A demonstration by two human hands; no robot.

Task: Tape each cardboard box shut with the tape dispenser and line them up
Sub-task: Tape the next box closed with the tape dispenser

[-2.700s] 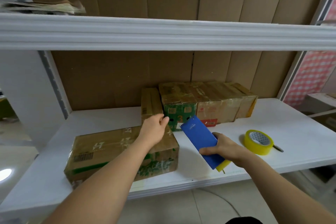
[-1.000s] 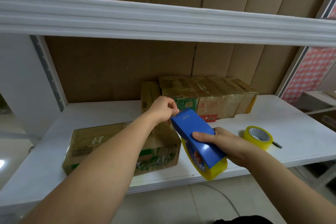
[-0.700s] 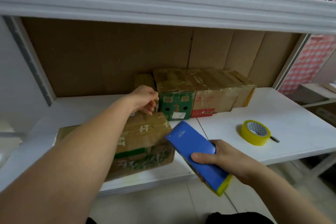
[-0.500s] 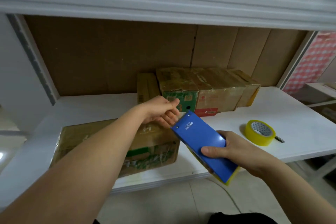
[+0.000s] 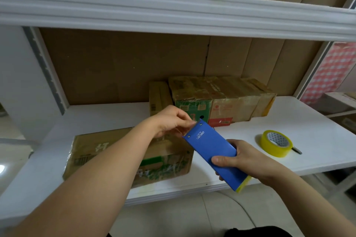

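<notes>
Cardboard box (image 5: 107, 152) for taping lies flat on the white shelf (image 5: 317, 146) at about eight o'clock from the middle of the view, its long side running left to right, brown on top with green print along the front face; the left forearm crosses over its right half. Just right of it, near the centre, the left hand (image 5: 171, 121) hovers over the box's far right corner with thumb and fingertips drawn together in a pinch at the front lip of the tape dispenser (image 5: 213, 156); whether tape sits between them cannot be told. That dispenser, blue with a yellow edge at its near end, slants from the centre toward five o'clock, and the right hand (image 5: 248, 161) grips its lower part, thumb across the blue top and fingers wrapped beneath. Behind, at twelve o'clock against the brown cardboard backing, a row of boxes (image 5: 215, 98) stands side by side, touching one another. Farther right, at three o'clock on the shelf, a yellow tape roll (image 5: 276, 146) lies flat, well apart from the dispenser, with a dark slim object (image 5: 296, 150) poking out from its right side.
</notes>
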